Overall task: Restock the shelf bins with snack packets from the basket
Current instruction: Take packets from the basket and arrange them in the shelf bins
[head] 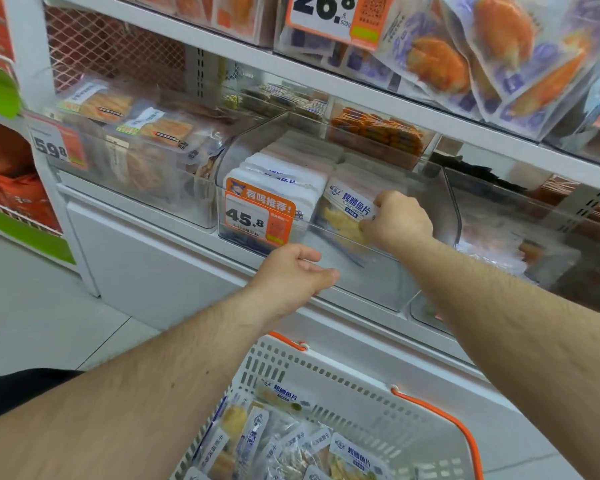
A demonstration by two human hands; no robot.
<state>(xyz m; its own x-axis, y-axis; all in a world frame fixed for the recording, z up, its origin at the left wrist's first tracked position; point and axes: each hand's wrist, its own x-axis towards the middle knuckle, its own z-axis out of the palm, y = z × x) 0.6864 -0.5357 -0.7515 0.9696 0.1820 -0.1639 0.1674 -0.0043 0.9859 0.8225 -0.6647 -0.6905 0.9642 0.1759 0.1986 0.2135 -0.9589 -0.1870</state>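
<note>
Many packets remain in the white basket (354,386) at the near edge, so by this view the restocking is partly done, not finished. White shelving (291,74) fills the scene; on its middle tier the clear centre bin (378,282) holds an upright row of white packets on its left side, while its right side is only started. Right hand (400,220) reaches over the bin's front wall and grips one snack packet (349,209), standing it at the front of the right row. Left hand (293,271) rests at the bin's front rim, fingers loosely curled; whether it truly grasps the rim cannot be told. An orange price tag (258,216) hangs on the bin front, left of both hands. Neighbouring bins hold other snacks.
</note>
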